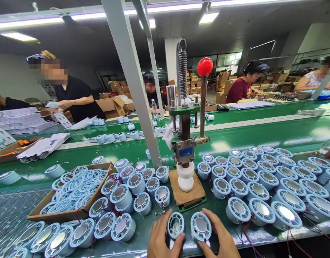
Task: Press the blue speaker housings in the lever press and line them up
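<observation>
Pinching one blue round part (pixel 176 225) (pixel 200 226) apiece, both hands (pixel 160 236) (pixel 221 238) before the lever press (pixel 184 148), blue housings (pixel 238 207) crowded either side.

Glossy red knob (pixel 205 67) — smooth, matt blue plastic housings (pixel 238 206), brushed-looking metal discs (pixel 286 213)

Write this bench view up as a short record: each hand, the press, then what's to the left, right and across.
Left hand: holding a light-blue round part
Right hand: holding a blue silver-centred unit
Press: upright, beyond the hands; red knob, white cylindrical pieces above a brown board
Left side: cardboard box of blue rings, more units around it
Right side: rows of similar units, some with red wires
Across: several people, one in dark red
</observation>
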`<state>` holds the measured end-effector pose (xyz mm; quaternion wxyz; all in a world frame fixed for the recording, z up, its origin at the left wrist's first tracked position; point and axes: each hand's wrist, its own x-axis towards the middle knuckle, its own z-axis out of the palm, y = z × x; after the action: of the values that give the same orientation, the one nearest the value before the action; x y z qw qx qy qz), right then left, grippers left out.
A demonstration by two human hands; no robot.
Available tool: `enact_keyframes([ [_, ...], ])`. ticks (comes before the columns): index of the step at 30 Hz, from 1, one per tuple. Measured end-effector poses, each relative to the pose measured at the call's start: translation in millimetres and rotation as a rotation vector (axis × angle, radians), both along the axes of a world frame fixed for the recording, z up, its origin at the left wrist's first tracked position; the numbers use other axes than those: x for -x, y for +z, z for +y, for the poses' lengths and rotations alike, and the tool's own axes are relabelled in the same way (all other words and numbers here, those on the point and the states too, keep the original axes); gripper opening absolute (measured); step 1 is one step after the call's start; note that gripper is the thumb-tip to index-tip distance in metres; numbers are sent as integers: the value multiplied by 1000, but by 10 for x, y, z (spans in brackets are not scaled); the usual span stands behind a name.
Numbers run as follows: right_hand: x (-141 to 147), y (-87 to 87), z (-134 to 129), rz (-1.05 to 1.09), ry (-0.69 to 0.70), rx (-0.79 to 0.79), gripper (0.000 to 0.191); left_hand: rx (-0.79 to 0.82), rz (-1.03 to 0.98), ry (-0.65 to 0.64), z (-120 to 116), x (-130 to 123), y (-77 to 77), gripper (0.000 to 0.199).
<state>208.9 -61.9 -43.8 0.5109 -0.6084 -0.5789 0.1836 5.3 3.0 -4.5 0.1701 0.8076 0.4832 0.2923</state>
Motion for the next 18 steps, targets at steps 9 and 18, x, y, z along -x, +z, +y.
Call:
enact_keyframes([
  [9, 252, -59, 47, 106, 65, -23, 70, -68, -48, -84, -173, -446, 233, 78],
  [18, 430, -119, 70, -9, -82, -90, 52, -15, -159, 52, -250, -554, 22, 64],
])
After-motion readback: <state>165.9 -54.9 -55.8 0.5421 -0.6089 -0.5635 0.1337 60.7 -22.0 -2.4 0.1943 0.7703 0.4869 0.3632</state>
